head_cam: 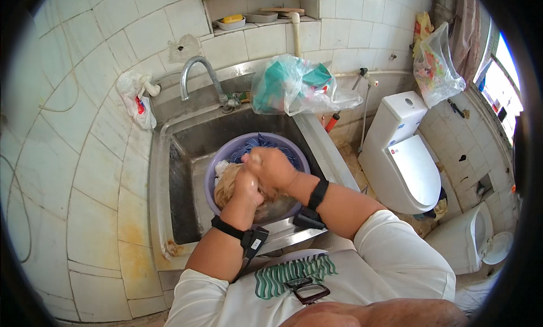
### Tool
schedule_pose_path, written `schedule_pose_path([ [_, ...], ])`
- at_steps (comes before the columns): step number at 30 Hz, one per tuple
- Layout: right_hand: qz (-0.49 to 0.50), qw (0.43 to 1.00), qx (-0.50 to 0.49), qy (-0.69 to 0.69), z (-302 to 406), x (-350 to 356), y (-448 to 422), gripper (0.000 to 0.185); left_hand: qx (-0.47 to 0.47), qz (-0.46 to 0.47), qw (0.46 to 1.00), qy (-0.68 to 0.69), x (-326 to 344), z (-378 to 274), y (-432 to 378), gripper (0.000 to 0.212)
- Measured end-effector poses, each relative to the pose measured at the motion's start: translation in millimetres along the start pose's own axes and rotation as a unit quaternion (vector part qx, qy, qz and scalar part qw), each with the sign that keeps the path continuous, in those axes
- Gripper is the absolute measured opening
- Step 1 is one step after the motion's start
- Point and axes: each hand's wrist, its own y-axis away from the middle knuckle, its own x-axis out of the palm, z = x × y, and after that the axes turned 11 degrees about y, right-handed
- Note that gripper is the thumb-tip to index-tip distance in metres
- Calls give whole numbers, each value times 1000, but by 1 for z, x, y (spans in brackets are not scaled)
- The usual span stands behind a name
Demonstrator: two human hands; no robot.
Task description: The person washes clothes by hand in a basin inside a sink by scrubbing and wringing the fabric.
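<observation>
A round purple plastic basin stands in a stainless steel sink. In it lie a tan cloth, a dark blue patterned cloth, a bit of white cloth and some water. Both my hands are closed and close together over the basin. My left hand is wet, with the tan cloth beside and under it. My right hand is blurred, a little above and to the right of it. Cloth seems bunched between the two fists, mostly hidden by the fingers.
A curved metal faucet rises behind the sink. On the back right rim rests a clear plastic bag with green contents. A soap dish with yellow soap sits in the wall niche. To the right stands a white toilet; a white bin is nearer.
</observation>
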Motion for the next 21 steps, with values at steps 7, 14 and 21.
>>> schedule_pose_path([
  [7, 3, 997, 56, 57, -2, -3, -1, 31, 65, -65, 995, -41, 24, 9, 11, 48],
  [14, -10, 998, -57, 33, 14, -6, 5, 33, 52, 10, 999, 1, -30, 8, -14, 43],
  [21, -16, 998, 38, 53, -2, -6, -2, 31, 101, -51, 993, -44, 9, 12, 2, 50],
])
